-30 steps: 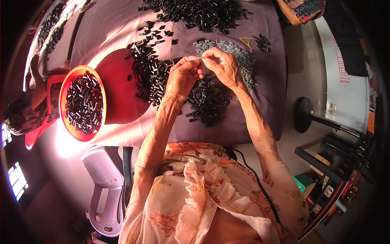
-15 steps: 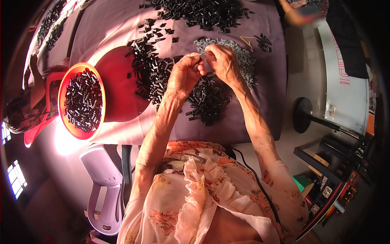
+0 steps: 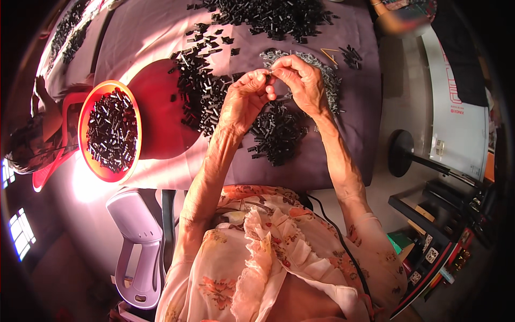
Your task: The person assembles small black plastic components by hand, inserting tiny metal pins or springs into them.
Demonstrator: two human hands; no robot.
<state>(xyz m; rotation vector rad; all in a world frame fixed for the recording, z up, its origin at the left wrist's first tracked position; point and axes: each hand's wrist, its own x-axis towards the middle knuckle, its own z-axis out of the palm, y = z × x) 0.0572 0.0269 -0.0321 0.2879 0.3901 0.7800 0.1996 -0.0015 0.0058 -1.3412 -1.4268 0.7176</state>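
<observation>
My left hand (image 3: 244,104) pinches a small black plastic part (image 3: 267,78) between thumb and fingers, held above the table. My right hand (image 3: 304,88) meets it there, its thumb and fingertips closed at the same part. What the right fingertips grip is too small to make out. Just beyond and under the right hand spreads a heap of small grey pieces (image 3: 331,86), partly covered by it. Nearer to me lies a pile of black parts (image 3: 276,137). More black parts (image 3: 196,88) are strewn to the left of my left hand.
An orange bowl (image 3: 140,126) full of short black pieces stands at the table's left edge. A large black heap (image 3: 268,19) lies at the far side. A yellow bent strip (image 3: 329,55) and loose black pieces (image 3: 351,57) lie far right. A lilac plastic chair (image 3: 134,225) stands lower left.
My right fingertips have come in against the part in my left fingers, and the right hand has turned slightly. The whole view has shifted a little.
</observation>
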